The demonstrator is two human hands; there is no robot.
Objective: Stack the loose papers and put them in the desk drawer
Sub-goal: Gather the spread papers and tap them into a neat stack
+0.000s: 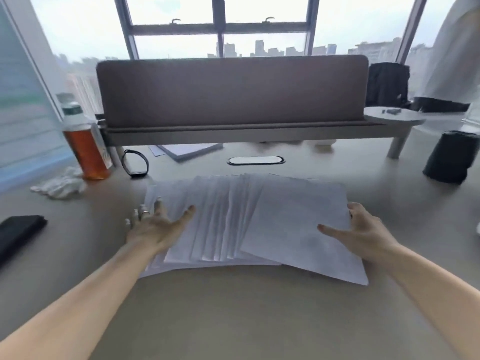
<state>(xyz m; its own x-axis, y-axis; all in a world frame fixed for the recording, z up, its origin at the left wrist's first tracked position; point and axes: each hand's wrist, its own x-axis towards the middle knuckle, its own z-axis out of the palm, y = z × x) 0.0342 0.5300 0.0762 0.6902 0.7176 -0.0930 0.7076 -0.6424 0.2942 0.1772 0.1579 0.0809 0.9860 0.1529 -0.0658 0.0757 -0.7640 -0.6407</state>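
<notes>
Papers [249, 222] lie fanned across the middle of the counter [233, 307], overlapping like a spread hand of cards, their near edges ragged. At nine o'clock of the fan the left hand [153, 224] rests flat with fingers splayed wide on the outermost sheets, clasping nothing. At three o'clock the right hand [363, 229] has its thumb on top of the uppermost sheet and its fingers curled over the right edge, a loose grip on that edge only. To gather well, I would judge both palms should sweep inward together, keeping the sheets flat, then tap the edges square before lifting. No drawer is in view. Up at ten o'clock stands an orange bottle [83, 141] with a label too blurred to read; the sheets' print is equally illegible.
</notes>
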